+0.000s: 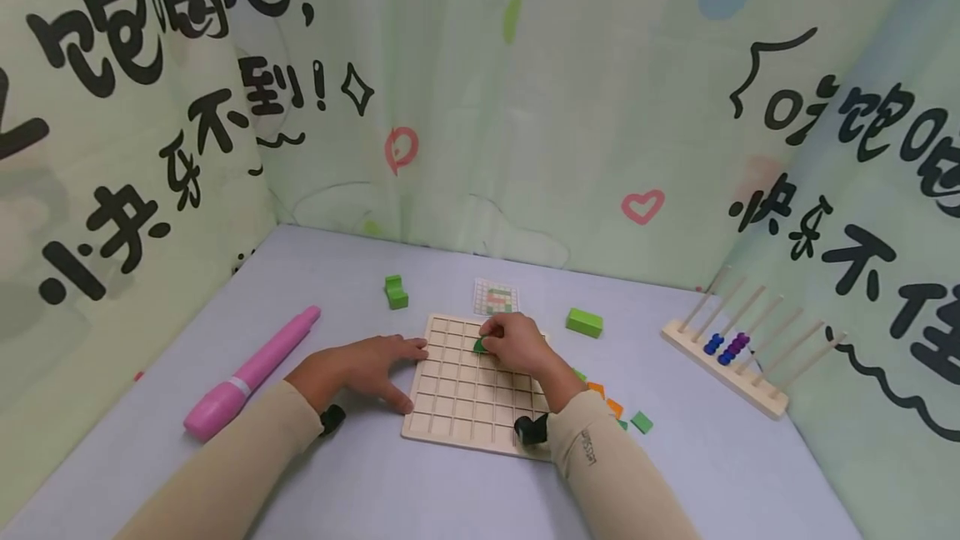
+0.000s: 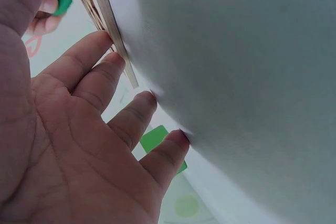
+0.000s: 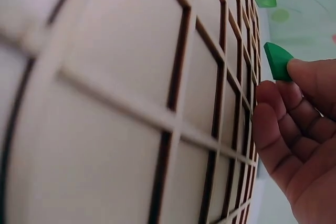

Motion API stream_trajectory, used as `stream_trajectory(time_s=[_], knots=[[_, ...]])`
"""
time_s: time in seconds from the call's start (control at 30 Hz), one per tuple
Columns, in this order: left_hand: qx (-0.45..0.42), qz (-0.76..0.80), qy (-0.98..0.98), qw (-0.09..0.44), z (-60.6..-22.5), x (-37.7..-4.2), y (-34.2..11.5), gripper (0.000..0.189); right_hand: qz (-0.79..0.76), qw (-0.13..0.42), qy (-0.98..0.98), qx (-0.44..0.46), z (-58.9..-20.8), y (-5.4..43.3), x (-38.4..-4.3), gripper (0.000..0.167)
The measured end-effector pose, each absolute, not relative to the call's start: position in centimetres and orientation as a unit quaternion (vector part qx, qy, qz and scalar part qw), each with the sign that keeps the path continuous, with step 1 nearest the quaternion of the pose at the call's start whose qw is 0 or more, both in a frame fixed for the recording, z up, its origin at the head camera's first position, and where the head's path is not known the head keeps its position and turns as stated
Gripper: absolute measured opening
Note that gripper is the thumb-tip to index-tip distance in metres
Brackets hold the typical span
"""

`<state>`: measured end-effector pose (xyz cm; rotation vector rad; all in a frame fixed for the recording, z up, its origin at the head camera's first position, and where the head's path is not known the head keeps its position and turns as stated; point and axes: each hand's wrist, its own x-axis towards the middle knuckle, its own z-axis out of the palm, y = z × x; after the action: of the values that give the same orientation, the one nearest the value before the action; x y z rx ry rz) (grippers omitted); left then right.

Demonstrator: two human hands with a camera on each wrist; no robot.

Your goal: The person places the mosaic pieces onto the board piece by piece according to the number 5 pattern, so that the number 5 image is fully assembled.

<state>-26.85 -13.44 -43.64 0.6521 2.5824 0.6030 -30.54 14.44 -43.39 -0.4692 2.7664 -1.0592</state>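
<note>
Beige sleeves, mine, stretch in on the near side of the wooden grid board. Beneath that board spreads the pale bench. Right of the board stands a peg rack; left of it lies a pink stick. My left grip is released, fingers extended, touching the board's left edge. My right grip pinches a green piece over the board's far half.

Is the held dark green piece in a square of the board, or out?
Out: in the right wrist view, the right grip pinches the green piece clear of the board, background showing between.
</note>
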Motion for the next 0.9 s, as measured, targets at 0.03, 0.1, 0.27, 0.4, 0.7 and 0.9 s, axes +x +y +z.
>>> stream_trajectory(time_s=[0.03,0.1,0.27,0.4,0.7,0.9], knots=[[0.235,0.217,0.925,0.204,-43.7,-26.9,-13.4,0.09,-0.349,0.071,0.922,-0.154,-43.5,14.2,-30.6,0.012],[0.237,0.217,0.925,0.205,-43.8,-26.9,-13.4,0.089,-0.342,0.071,0.925,-0.152,-43.5,13.7,-30.8,0.012],[0.232,0.213,0.926,0.207,-43.9,-26.9,-13.3,0.088,-0.319,0.068,0.935,-0.142,-43.4,12.6,-31.1,0.01],[0.223,0.204,0.931,0.206,-43.9,-26.9,-13.4,0.087,-0.301,0.059,0.94,-0.149,-43.3,12.1,-31.2,0.01],[0.22,0.2,0.933,0.204,-43.8,-26.8,-13.2,0.088,-0.246,0.034,0.956,-0.159,-43.7,11.6,-31.4,0.013],[0.221,0.202,0.932,0.204,-43.8,-26.9,-13.3,0.089,-0.222,0.024,0.961,-0.163,-43.9,11.3,-31.5,0.013]])
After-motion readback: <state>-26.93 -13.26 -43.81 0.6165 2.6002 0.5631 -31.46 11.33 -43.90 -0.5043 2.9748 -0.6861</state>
